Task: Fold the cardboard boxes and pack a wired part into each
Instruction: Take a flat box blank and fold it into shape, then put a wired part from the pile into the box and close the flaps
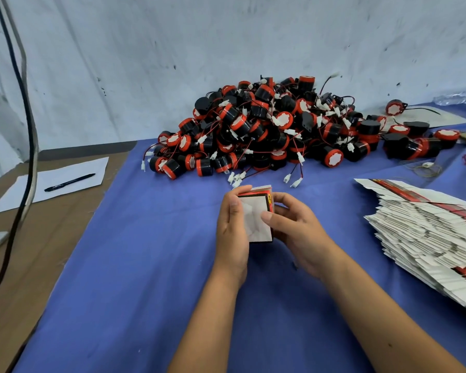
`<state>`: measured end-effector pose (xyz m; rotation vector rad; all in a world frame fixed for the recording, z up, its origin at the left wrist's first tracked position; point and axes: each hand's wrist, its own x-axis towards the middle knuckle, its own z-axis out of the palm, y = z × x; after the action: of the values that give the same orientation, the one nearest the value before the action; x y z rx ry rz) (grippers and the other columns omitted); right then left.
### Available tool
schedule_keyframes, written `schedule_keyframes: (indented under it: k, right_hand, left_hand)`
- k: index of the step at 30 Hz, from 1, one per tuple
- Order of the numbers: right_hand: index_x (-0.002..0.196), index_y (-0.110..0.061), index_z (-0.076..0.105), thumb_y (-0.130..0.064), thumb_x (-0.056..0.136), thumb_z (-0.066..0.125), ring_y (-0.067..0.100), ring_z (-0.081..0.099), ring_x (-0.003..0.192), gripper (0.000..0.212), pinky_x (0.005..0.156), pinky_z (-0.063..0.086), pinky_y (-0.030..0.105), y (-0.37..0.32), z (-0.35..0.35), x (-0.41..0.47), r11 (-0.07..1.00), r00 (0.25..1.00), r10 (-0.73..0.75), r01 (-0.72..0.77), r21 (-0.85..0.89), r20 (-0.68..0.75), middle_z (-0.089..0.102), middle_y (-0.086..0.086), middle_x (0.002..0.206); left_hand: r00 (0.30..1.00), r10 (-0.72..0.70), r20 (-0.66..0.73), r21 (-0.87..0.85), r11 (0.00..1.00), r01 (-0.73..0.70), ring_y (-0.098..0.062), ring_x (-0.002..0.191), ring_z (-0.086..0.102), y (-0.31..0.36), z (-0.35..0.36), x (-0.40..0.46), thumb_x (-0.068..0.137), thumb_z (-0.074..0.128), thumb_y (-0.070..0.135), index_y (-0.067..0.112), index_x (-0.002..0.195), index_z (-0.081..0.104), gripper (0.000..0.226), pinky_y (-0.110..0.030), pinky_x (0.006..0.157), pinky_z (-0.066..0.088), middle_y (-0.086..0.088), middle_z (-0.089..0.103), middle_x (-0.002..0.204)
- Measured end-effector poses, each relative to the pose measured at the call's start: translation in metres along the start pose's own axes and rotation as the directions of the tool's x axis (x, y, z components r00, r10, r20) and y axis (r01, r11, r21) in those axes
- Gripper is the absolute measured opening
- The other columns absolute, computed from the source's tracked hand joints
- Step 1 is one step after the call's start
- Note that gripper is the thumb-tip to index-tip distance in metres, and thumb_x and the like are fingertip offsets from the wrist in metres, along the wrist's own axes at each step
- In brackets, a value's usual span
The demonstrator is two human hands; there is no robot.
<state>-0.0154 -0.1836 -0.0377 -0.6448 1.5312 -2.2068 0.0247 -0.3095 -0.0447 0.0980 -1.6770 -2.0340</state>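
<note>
A small cardboard box (pixel 256 216), white inside with a red and black printed edge, is held between both hands above the blue cloth (pixel 145 265). My left hand (pixel 232 232) grips its left side, thumb along the top corner. My right hand (pixel 293 224) grips the right side, with the thumb pressing on the white flap. Behind them lies a big pile of black and red round wired parts (pixel 267 127) with white connectors. A fanned stack of flat unfolded boxes (pixel 425 232) lies to the right.
A white sheet of paper (pixel 57 181) with a black pen (pixel 69 182) lies on the brown table at left. Black cables (pixel 28 146) hang down the left side. A clear plastic bottle (pixel 457 96) lies far right by the wall.
</note>
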Motion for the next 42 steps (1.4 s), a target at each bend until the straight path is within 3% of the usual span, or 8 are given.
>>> schedule_keyframes:
  k: [4,8,15,18,26,32,38,42]
  right_hand:
    - [0.112,-0.014,0.063,-0.011,0.086,0.080,0.022,0.071,0.092,0.031,0.080,0.056,0.028,-0.002,-0.002,-0.001,0.851,0.968,-0.250,0.200,-0.485,-0.039,0.076,0.001,0.099]
    - [0.111,-0.028,0.060,-0.021,0.084,0.074,0.017,0.060,0.097,0.031,0.098,0.044,0.039,0.006,0.004,0.001,0.041,0.914,-0.338,0.253,-0.967,0.225,0.068,-0.013,0.101]
    - [0.102,-0.009,0.069,-0.008,0.079,0.053,0.023,0.056,0.108,0.028,0.094,0.045,0.031,0.005,0.009,0.018,0.180,0.688,-0.701,0.424,-0.887,0.187,0.066,0.000,0.109]
    - [0.106,-0.008,0.067,-0.008,0.088,0.056,0.026,0.054,0.105,0.021,0.082,0.050,0.040,0.010,-0.012,0.059,0.306,0.841,-0.531,0.072,-0.949,-0.107,0.066,0.002,0.106]
    - [0.130,-0.014,0.050,-0.018,0.092,0.063,0.031,0.038,0.128,0.041,0.086,0.043,0.042,0.034,-0.007,0.199,-0.224,0.955,-0.236,0.129,-0.966,0.182,0.050,0.007,0.132]
    - [0.151,-0.014,0.032,-0.028,0.090,0.075,0.036,0.043,0.136,0.077,0.114,0.034,0.053,0.038,0.031,0.272,-0.255,0.980,0.033,0.199,-0.946,0.197,0.047,0.013,0.146]
    - [0.127,-0.013,0.047,-0.013,0.100,0.051,0.032,0.055,0.084,0.027,0.071,0.040,0.041,0.038,0.037,0.242,-0.435,0.946,0.010,0.297,-0.850,0.325,0.064,0.011,0.102]
    - [0.119,-0.013,0.047,-0.028,0.107,0.044,0.036,0.056,0.080,0.020,0.062,0.035,0.044,0.025,0.026,0.179,-0.242,0.936,-0.029,0.334,-0.911,0.351,0.063,0.011,0.091]
  left_hand:
    - [0.996,0.071,-0.052,0.168,0.984,-0.061,-0.023,0.120,0.063,-0.002,-0.003,0.003,0.103,0.035,0.049,0.035,0.116,0.068,0.038,-0.045,0.104,0.052,0.002,0.069,0.126]
    - [0.996,0.072,-0.058,0.289,0.956,-0.052,-0.013,0.114,0.065,-0.002,-0.015,0.007,0.089,0.051,0.065,0.032,0.119,0.066,0.048,-0.028,0.093,0.053,0.006,0.070,0.119]
    - [0.924,0.163,-0.345,0.537,0.842,0.052,0.013,0.080,0.058,-0.009,-0.034,0.016,0.101,0.056,0.012,0.023,0.103,0.061,0.012,-0.011,0.061,0.041,0.016,0.065,0.088]
    - [0.893,0.188,-0.410,0.569,0.818,0.088,0.014,0.082,0.056,-0.010,-0.038,0.020,0.101,0.048,0.003,0.024,0.101,0.054,0.022,-0.009,0.060,0.039,0.020,0.060,0.089]
    - [0.777,0.326,-0.539,0.608,0.788,0.091,-0.024,0.094,0.058,-0.012,-0.041,0.028,0.100,0.044,0.001,0.019,0.105,0.054,0.021,-0.038,0.075,0.043,0.002,0.066,0.103]
    - [0.715,0.320,-0.622,0.576,0.805,0.140,-0.023,0.096,0.058,-0.010,-0.050,0.030,0.099,0.046,0.002,0.024,0.103,0.050,0.023,-0.037,0.075,0.043,0.007,0.063,0.100]
    - [0.693,0.225,-0.685,0.486,0.850,0.204,-0.025,0.094,0.059,-0.002,-0.056,0.029,0.093,0.047,0.000,0.020,0.102,0.053,0.023,-0.046,0.076,0.049,0.004,0.065,0.100]
    - [0.663,0.231,-0.712,0.460,0.867,0.192,-0.025,0.091,0.059,0.001,-0.060,0.026,0.091,0.046,-0.001,0.020,0.101,0.054,0.024,-0.039,0.070,0.045,0.003,0.065,0.099]
